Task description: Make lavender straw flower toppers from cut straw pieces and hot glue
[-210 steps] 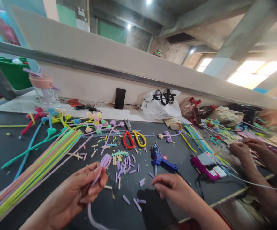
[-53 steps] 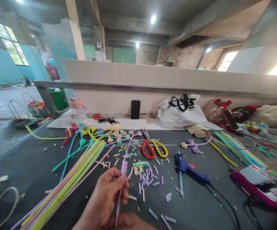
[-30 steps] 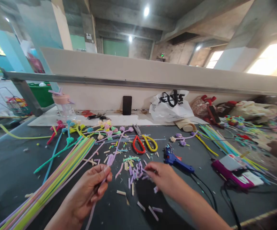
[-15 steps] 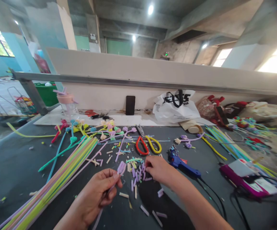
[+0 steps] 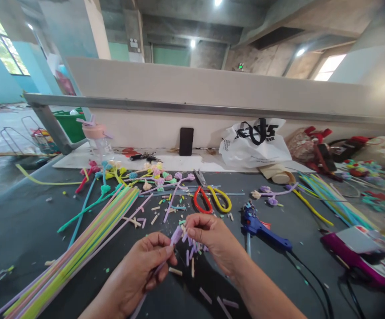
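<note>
Currently my left hand [image 5: 142, 270] clamps the purple pipe cleaner [image 5: 176, 234] just above the table [image 5: 29, 230], and my right hand [image 5: 212, 239] pinches its folded tip. A slack pinch could let the fold spring open, I think.

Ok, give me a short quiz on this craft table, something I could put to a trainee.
1. True or false: the scissors are in the right hand.
2. What lies just to the right of the scissors? A) a blue glue gun B) a hammer C) a stapler
3. In a few words: what does the left hand hold?

Key:
1. False. They lie on the table, beyond the right hand.
2. A.
3. A purple pipe cleaner, with the right hand's pinched fingertips at its tip.
</note>
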A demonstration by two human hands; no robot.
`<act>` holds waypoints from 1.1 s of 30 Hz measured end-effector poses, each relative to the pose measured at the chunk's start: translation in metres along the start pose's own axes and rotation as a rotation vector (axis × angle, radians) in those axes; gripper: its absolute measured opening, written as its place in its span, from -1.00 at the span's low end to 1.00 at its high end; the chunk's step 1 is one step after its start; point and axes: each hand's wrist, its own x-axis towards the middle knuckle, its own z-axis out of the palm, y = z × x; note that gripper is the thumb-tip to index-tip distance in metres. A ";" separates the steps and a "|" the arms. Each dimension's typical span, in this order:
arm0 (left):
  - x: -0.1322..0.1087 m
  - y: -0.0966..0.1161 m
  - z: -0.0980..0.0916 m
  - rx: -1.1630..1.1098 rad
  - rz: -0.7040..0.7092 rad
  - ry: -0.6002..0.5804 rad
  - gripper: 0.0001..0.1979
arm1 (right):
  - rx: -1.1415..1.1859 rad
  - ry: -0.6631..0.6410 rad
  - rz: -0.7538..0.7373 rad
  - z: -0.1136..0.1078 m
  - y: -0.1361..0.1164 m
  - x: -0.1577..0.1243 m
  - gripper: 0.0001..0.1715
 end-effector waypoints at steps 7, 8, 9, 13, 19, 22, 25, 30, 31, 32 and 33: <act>0.000 -0.004 0.003 0.067 -0.021 0.003 -0.72 | -0.062 0.033 -0.080 0.002 0.008 0.001 -0.86; 0.000 -0.004 0.003 0.070 -0.022 0.002 -0.72 | -0.072 0.048 -0.080 0.002 0.009 0.001 -0.86; 0.000 -0.004 0.004 0.071 -0.024 0.003 -0.71 | -0.077 0.064 -0.080 0.003 0.010 0.001 -0.86; -0.001 -0.003 0.005 0.069 -0.017 0.005 -0.71 | -0.098 0.106 -0.096 0.006 0.013 0.000 -0.87; -0.002 -0.003 0.005 0.086 -0.006 0.009 -0.72 | -0.107 0.135 -0.108 0.010 0.016 0.000 -0.87; -0.001 -0.004 0.004 0.098 0.002 0.006 -0.72 | -0.096 0.137 -0.127 0.010 0.018 0.001 -0.86; -0.001 -0.005 0.004 0.101 0.003 0.009 -0.72 | -0.072 0.120 -0.121 0.010 0.021 0.001 -0.84; -0.001 -0.004 0.004 0.116 0.003 0.024 -0.72 | -0.089 0.121 -0.077 0.011 0.023 0.001 -0.83; -0.001 -0.004 0.004 0.121 0.004 0.029 -0.72 | -0.096 0.118 -0.073 0.011 0.022 0.000 -0.83; -0.001 -0.004 0.005 0.127 0.007 0.033 -0.71 | -0.104 0.114 -0.071 0.011 0.021 0.000 -0.83; -0.001 -0.004 0.005 0.134 0.013 0.038 -0.70 | -0.114 0.110 -0.071 0.012 0.020 0.000 -0.83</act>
